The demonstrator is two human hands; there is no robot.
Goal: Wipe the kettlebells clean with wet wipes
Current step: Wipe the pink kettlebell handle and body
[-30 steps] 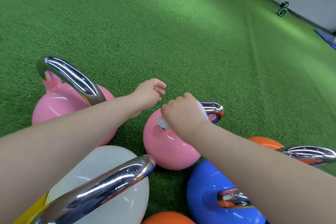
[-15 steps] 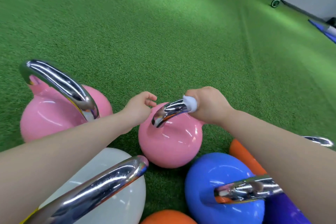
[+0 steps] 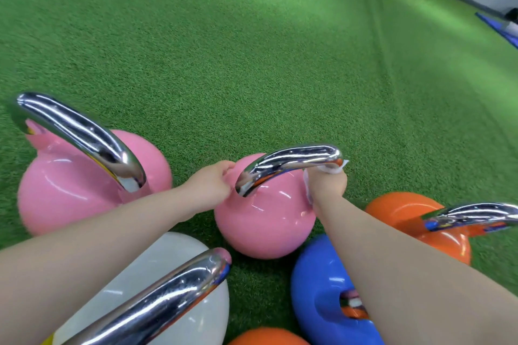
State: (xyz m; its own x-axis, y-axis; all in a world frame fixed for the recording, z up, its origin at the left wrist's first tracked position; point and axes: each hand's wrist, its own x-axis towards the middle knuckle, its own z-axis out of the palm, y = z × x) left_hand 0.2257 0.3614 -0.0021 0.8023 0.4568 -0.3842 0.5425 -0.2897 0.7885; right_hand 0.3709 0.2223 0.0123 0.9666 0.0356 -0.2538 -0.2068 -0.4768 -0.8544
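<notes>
A: Where's my wipe (image 3: 337, 168) now?

B: In your right hand (image 3: 326, 185), fingers curled round it, pressed against the right end of the chrome handle (image 3: 291, 159) on the small pink kettlebell (image 3: 266, 221), which sits on the turf (image 3: 252, 64) between the big pink one (image 3: 84, 190) and the orange one (image 3: 403, 213).

A: And my left hand (image 3: 211, 185)?

B: Loosely curled against the bell's shoulder; I can't tell if it grips anything. Use it to steady the bell, then draw the wipe round the handle's underside too.

A: How does it look?

B: Glossy; no visible dirt.
</notes>
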